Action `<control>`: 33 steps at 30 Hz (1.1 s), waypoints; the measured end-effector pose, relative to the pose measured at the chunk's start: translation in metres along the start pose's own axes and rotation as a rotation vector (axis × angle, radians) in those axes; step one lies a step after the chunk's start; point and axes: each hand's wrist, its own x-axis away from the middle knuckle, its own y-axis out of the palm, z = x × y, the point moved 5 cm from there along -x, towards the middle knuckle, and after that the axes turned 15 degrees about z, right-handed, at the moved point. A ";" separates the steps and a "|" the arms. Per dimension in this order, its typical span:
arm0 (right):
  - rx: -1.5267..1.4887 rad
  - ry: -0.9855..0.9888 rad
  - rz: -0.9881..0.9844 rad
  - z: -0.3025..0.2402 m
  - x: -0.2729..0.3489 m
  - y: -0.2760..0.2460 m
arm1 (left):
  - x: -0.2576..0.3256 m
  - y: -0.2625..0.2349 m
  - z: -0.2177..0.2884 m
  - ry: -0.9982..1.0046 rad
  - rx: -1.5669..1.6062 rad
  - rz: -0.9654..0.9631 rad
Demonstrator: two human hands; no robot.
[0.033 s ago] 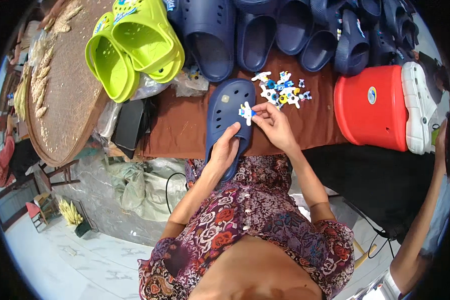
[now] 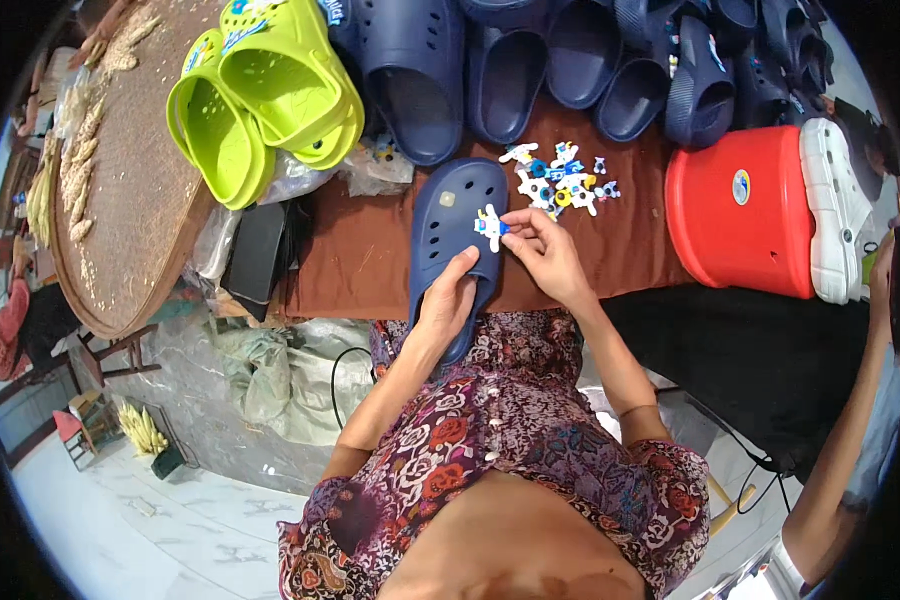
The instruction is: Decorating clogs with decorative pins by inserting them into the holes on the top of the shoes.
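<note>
A navy clog [image 2: 457, 205] with round holes lies toe away from me at the table's front edge. My left hand [image 2: 448, 305] grips it at the opening, thumb on top and fingers hidden inside or beneath. A small pale square sits on the clog's toe. Between the thumb and finger of my right hand [image 2: 547, 252] is a white and blue shoe charm [image 2: 489, 228], held over the clog's right side; whether it touches the clog I cannot tell. Beyond my right hand lies a pile of similar shoe charms [image 2: 562, 182], white, blue and yellow.
Lime-green clogs [image 2: 225, 135] stand at the far left, and several navy clogs [image 2: 410, 80] line the back. To the right is a red bucket [image 2: 735, 210] beside a white clog [image 2: 832, 215]. A round woven tray [image 2: 135, 180] is at left. Another person's arm [image 2: 850, 440] shows at right.
The view has shifted very slightly. Both hands keep their hold, and the charm stays over the same part of the clog.
</note>
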 end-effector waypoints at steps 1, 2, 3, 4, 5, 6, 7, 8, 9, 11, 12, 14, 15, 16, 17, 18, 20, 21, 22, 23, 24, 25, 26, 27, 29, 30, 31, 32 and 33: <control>-0.008 -0.029 0.013 -0.002 0.003 0.000 | -0.001 -0.001 -0.002 -0.006 -0.004 -0.007; -0.006 -0.030 0.022 -0.003 0.007 0.001 | -0.002 -0.003 -0.003 0.029 -0.041 0.002; -0.007 -0.042 0.037 -0.005 0.011 0.001 | -0.003 -0.006 -0.004 0.065 -0.077 0.012; -0.007 -0.054 0.050 -0.006 0.013 -0.001 | -0.002 -0.005 -0.004 0.060 -0.079 0.008; -0.006 -0.054 0.056 -0.007 0.014 -0.003 | -0.002 -0.007 -0.002 0.057 -0.075 0.034; 0.032 -0.122 0.092 -0.012 0.015 -0.006 | -0.001 -0.008 -0.002 0.054 -0.071 0.061; 0.069 -0.190 0.124 -0.017 0.015 -0.008 | 0.002 -0.006 -0.001 0.054 -0.072 0.061; 0.069 -0.189 0.124 -0.020 0.014 -0.012 | 0.006 -0.005 0.001 0.063 -0.057 0.078; 0.191 -0.193 0.145 -0.022 0.011 -0.021 | 0.008 -0.005 0.002 0.073 -0.041 0.096; 0.358 -0.226 0.241 -0.025 0.002 -0.041 | 0.011 -0.007 0.003 0.058 -0.033 0.105; 0.432 -0.277 0.310 -0.025 -0.004 -0.053 | 0.011 -0.008 0.004 0.044 -0.025 0.115; 0.576 -0.400 0.432 -0.023 -0.016 -0.076 | 0.006 -0.015 0.003 0.018 -0.031 0.125; 0.644 -0.472 0.488 -0.022 -0.021 -0.086 | 0.003 -0.018 0.002 -0.007 -0.036 0.136; 0.696 -0.443 0.534 -0.021 -0.024 -0.096 | 0.002 -0.017 0.001 -0.013 -0.038 0.133; 0.773 -0.429 0.532 -0.016 -0.031 -0.102 | 0.003 -0.018 0.003 0.004 -0.020 0.128; 0.817 -0.429 0.549 -0.009 -0.037 -0.108 | 0.005 -0.018 0.005 0.021 -0.003 0.123; 0.906 -0.453 0.592 -0.006 -0.042 -0.117 | 0.008 -0.012 0.007 0.027 -0.007 0.109; 0.905 -0.452 0.589 -0.003 -0.043 -0.121 | 0.009 -0.009 0.008 0.036 -0.010 0.096; 0.951 -0.502 0.570 0.000 -0.044 -0.122 | 0.007 -0.011 0.008 0.042 -0.007 0.102; 0.996 -0.552 0.549 0.003 -0.045 -0.122 | 0.005 -0.014 0.006 0.012 -0.020 0.111; 1.012 -0.542 0.559 0.007 -0.046 -0.125 | 0.004 -0.016 0.004 -0.019 -0.032 0.121; 1.005 -0.545 0.551 0.008 -0.047 -0.125 | 0.006 -0.013 0.006 -0.011 -0.029 0.129; 0.934 -0.456 0.541 0.012 -0.047 -0.129 | 0.009 -0.004 0.007 0.006 -0.008 0.090; 0.863 -0.367 0.531 0.016 -0.048 -0.132 | 0.010 0.002 0.007 0.023 0.011 0.050; 0.846 -0.353 0.527 0.014 -0.046 -0.130 | 0.008 0.002 0.008 0.031 0.041 0.059; 0.784 -0.304 0.532 0.015 -0.044 -0.130 | 0.006 0.002 0.008 0.015 0.061 0.044; 0.724 -0.255 0.537 0.014 -0.042 -0.131 | 0.004 0.002 0.007 -0.001 0.083 0.029; 0.764 -0.264 0.525 0.012 -0.041 -0.131 | 0.001 0.000 0.006 0.000 0.085 0.031; 0.765 -0.265 0.521 0.010 -0.038 -0.130 | -0.001 -0.002 0.004 -0.008 0.096 0.018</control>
